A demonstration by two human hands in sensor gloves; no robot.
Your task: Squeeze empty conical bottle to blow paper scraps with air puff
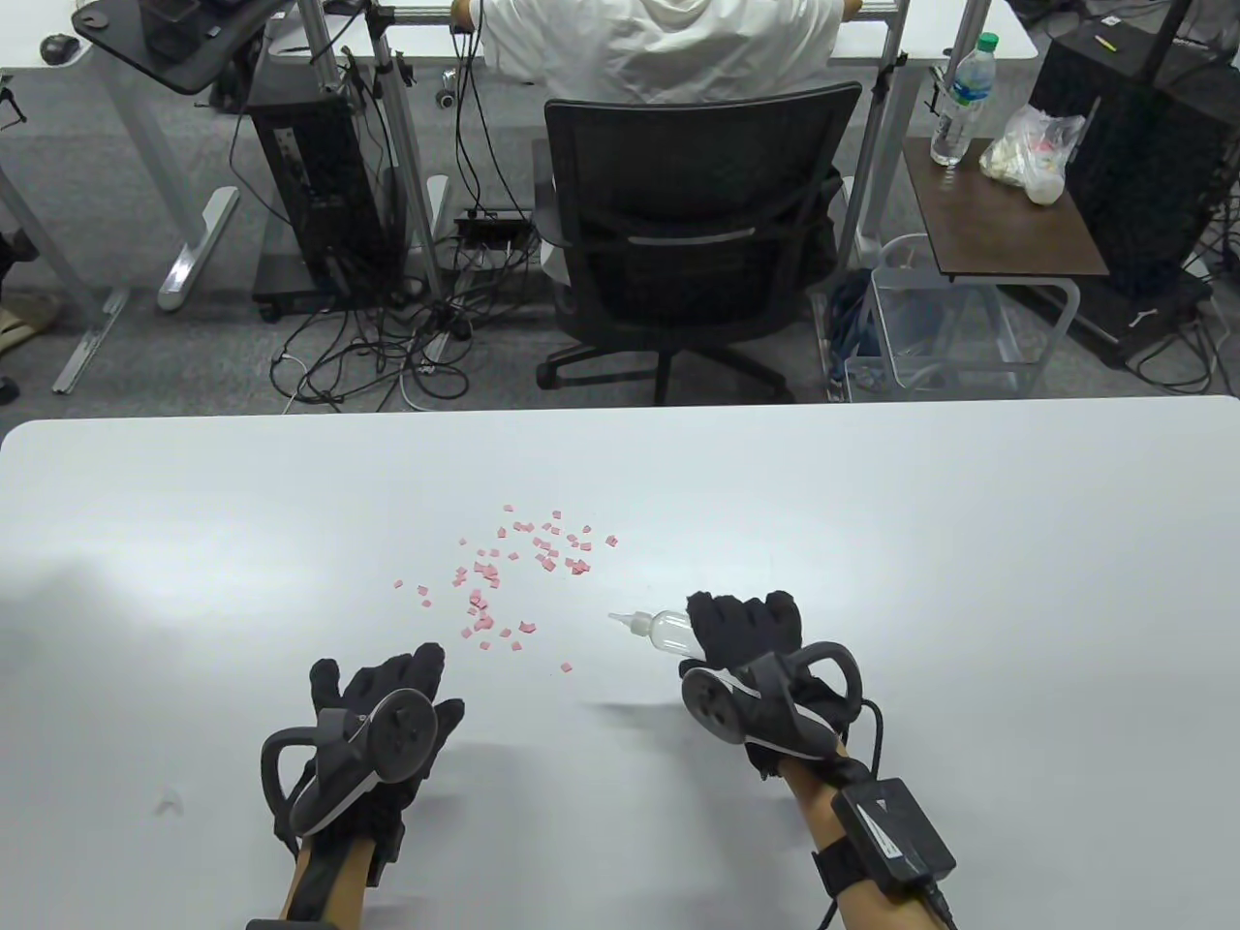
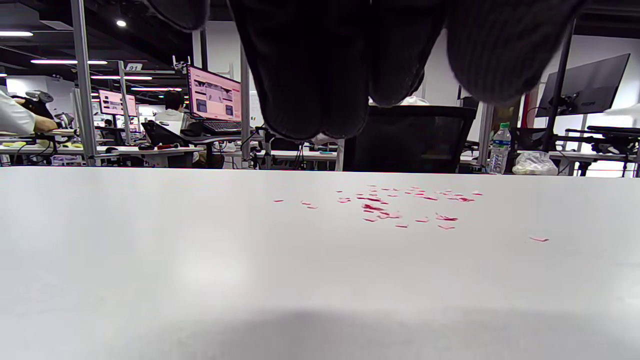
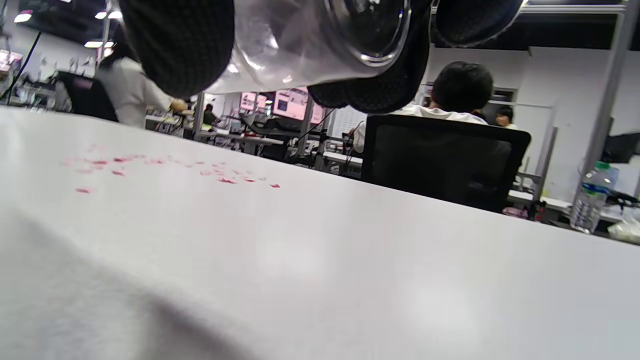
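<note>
A clear conical bottle with a white nozzle lies sideways in my right hand, nozzle pointing left toward the scraps. My gloved fingers wrap its body; the right wrist view shows the bottle from its base between my fingers. Pink paper scraps lie scattered on the white table, left of and beyond the nozzle; they also show in the left wrist view and the right wrist view. My left hand rests flat on the table near the front, fingers spread, holding nothing.
One stray scrap lies between my hands. Beyond the table's far edge stand a black office chair with a seated person, a side table with a water bottle, and desks with cables.
</note>
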